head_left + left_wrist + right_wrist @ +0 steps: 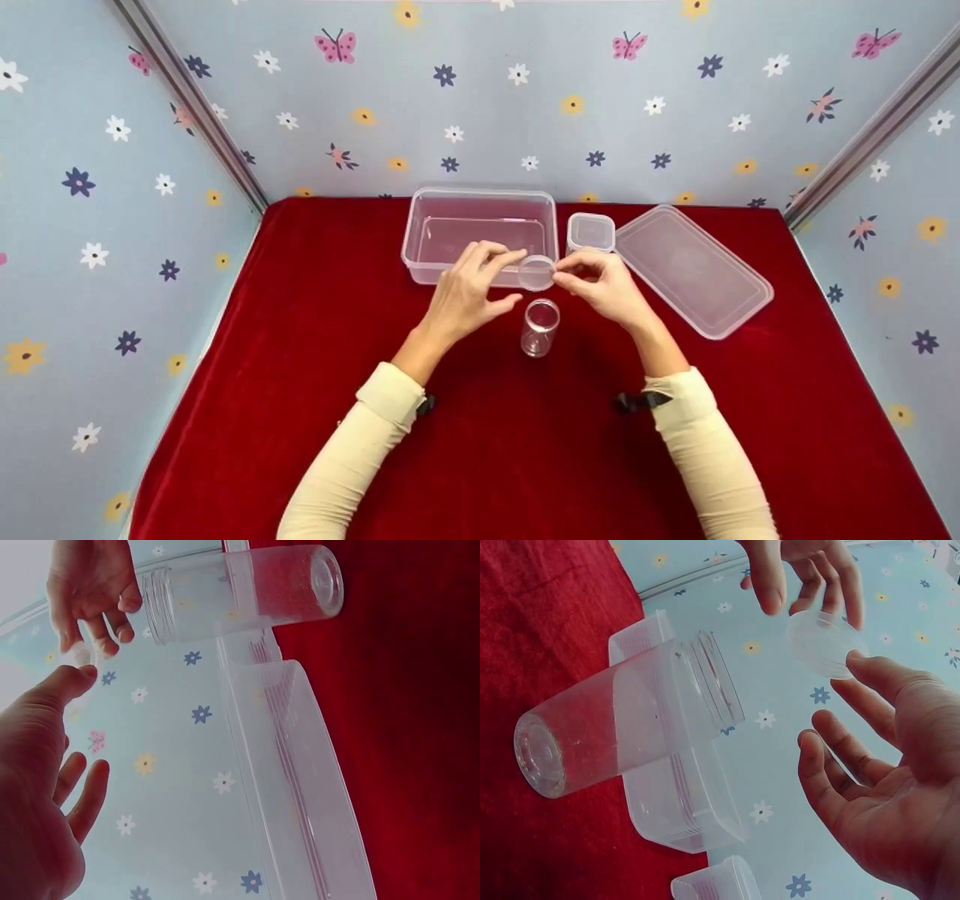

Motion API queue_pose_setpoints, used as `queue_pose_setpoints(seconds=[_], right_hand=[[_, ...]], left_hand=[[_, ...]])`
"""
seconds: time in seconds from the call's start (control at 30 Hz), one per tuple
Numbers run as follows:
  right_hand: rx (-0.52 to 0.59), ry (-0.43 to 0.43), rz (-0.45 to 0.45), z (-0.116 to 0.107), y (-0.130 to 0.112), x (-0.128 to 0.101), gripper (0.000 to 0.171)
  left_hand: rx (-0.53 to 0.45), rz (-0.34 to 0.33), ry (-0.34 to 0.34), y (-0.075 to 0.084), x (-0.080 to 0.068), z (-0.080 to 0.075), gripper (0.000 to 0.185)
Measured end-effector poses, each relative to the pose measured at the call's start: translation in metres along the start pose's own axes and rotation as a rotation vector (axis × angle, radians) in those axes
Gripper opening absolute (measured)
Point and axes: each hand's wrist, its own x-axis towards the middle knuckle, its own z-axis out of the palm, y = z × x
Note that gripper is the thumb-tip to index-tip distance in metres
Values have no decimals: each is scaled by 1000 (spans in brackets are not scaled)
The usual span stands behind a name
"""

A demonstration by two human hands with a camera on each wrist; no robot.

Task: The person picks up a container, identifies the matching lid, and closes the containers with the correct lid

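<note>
My right hand [600, 285] pinches the edge of a round, clear lid [536, 273] between thumb and forefinger, as the right wrist view also shows. On the lid's other side is my left hand [471, 289], thumb and fingers spread apart, fingertips close to the lid's edge. Just below the lid in the head view, a clear cylindrical jar [540, 328] stands upright on the red cloth, its threaded mouth uncovered. Both wrist views show the jar [622, 720] sideways, beside the hands.
Behind my hands sits a large clear rectangular container [480, 229] without its lid. To its right stands a small lidded box [591, 231], beside a large flat rectangular lid [694, 270] on the red cloth [525, 465]. Patterned walls [480, 97] border the back and sides.
</note>
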Motion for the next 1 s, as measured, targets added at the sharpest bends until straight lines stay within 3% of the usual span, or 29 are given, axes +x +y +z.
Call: queue_pose_setpoints(seconds=[0.1, 0.23, 0.33, 0.47, 0.67, 1.0], right_hand=[[7, 16, 5, -4, 1, -1, 15], [1, 41, 8, -7, 1, -2, 15], [1, 50, 7, -7, 0, -3, 16], [7, 48, 7, -6, 1, -4, 15], [-10, 45, -1, -4, 3, -5, 14], [-37, 31, -6, -1, 2, -4, 13]], left_hand=[[-33, -55, -19, -4, -3, -4, 63], [-94, -143, -95, -8, -6, -9, 61], [-165, -214, -154, -9, -7, -12, 58], [-296, -282, -166, -9, -7, -14, 47], [-445, -341, -177, -9, -6, -13, 32], [-492, -358, -198, -5, -2, -10, 33]])
